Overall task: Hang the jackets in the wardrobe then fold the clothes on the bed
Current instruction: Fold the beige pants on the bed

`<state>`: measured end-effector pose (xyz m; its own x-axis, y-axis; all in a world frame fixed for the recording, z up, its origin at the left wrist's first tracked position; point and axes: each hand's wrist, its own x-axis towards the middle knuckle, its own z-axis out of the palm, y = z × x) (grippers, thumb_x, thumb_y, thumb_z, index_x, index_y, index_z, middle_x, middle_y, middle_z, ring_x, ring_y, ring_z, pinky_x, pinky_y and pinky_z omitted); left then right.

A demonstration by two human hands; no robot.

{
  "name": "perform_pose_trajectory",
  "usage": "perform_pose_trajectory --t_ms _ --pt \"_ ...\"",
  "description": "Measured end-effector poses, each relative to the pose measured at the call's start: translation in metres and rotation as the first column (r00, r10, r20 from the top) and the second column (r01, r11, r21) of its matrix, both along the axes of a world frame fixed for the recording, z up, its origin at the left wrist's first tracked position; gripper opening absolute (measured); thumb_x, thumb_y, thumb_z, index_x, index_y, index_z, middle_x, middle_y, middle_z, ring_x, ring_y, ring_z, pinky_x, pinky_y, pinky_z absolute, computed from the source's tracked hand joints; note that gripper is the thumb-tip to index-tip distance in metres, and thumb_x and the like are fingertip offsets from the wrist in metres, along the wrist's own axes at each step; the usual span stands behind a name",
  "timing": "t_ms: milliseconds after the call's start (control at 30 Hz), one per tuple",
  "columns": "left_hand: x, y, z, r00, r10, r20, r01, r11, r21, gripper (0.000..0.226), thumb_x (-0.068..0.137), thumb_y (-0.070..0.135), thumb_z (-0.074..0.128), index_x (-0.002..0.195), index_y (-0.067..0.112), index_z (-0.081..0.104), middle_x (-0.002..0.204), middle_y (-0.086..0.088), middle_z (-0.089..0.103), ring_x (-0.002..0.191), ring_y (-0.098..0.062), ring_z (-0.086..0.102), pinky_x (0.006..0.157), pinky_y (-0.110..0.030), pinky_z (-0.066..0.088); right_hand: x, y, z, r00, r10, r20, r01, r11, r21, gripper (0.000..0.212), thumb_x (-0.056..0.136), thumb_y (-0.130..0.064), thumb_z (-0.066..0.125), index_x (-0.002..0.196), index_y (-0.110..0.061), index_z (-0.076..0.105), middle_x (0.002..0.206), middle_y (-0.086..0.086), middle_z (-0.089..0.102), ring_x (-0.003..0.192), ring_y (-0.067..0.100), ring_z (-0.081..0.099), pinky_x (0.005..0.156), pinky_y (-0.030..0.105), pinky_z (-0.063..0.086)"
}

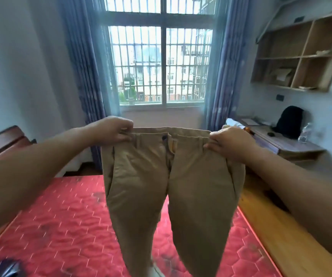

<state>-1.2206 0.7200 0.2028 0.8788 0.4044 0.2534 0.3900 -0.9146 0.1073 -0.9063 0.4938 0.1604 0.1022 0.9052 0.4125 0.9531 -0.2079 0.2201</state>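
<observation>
Person stands at the bed, both bare arms stretched out in front. The left hand (114, 128) pinches the khaki trousers (141, 176) at one end of the waistband, grip closed on the cloth with fingers curled over the band. The right hand (229, 140) does the same at the other end, grip closed on the waistband with knuckles toward the camera. Trousers are held up in the air above the bed, front side facing the person, dark button (164, 138) at the middle of the band, waistband pulled roughly level between the two hands. Both legs hang down side by side and run out of the bottom of the view, so I cannot tell whether the hems touch the bed. Under them lies a red quilted mattress (61, 216), with a dark wooden headboard (1, 142) at the left. A dark shiny item (3, 268) sits at the mattress's near left corner, too blurred to name. Straight ahead is a barred window (161, 66) with blue curtains (81, 76) on both sides. On the right wall hangs an open wooden shelf unit (301, 56). Below it is a tabletop (293, 144) carrying a black backpack (290, 120) and a clear plastic bottle (305, 132) just beside it.
</observation>
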Motion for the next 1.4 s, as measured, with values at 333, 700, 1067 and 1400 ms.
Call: perform_pose_trajectory --t_ms 333,700,1067,1400 --pt "-0.033 0.011 0.061 0.978 0.207 -0.005 -0.206 0.973 -0.108 0.024 0.095 0.031 0.064 0.076 0.020 0.053 0.079 -0.005 0.057 0.071 -0.019 0.049 0.067 -0.035 0.044 -0.042 0.036 0.070 0.903 -0.072 -0.424 0.080 0.997 0.001 0.042 0.100 -0.040 0.058 0.089 -0.003 0.075 0.088 0.014 0.072 0.084 0.028 0.068 0.076 0.043 0.055" --pt "-0.007 -0.057 0.028 0.933 0.308 0.187 -0.117 0.750 -0.651 0.015 0.094 0.016 0.070 0.104 0.005 0.072 0.096 -0.010 0.068 0.075 -0.014 0.062 0.051 -0.019 0.050 -0.146 0.091 0.051 0.001 -0.064 -0.998 0.068 0.996 -0.064 0.012 0.086 -0.018 0.073 0.077 -0.012 0.067 0.058 0.004 0.062 0.046 0.018 0.062 0.053 0.030 0.055" --pt "-0.010 -0.079 -0.016 0.922 0.135 0.363 0.248 0.515 -0.820 0.089 0.079 0.012 0.085 0.152 0.023 0.036 0.115 -0.002 0.070 0.100 -0.007 0.072 0.083 -0.022 0.059 -0.157 0.090 0.030 -0.295 0.087 -0.952 0.139 0.989 0.047 0.018 0.097 -0.006 0.052 0.096 0.000 0.069 0.081 0.016 0.067 0.069 0.028 0.071 0.076 0.047 0.063" --pt "-0.010 -0.054 -0.036 0.801 0.297 0.519 0.220 0.661 -0.717 0.062 0.078 -0.025 0.051 0.125 0.015 0.059 0.113 -0.019 0.070 0.096 -0.032 0.070 0.082 -0.051 0.059 -0.117 0.070 0.023 0.879 0.061 -0.473 -0.039 0.998 0.056 0.024 0.095 -0.035 0.062 0.117 -0.029 0.069 0.114 -0.002 0.054 0.109 0.015 0.048 0.100 0.039 0.039"
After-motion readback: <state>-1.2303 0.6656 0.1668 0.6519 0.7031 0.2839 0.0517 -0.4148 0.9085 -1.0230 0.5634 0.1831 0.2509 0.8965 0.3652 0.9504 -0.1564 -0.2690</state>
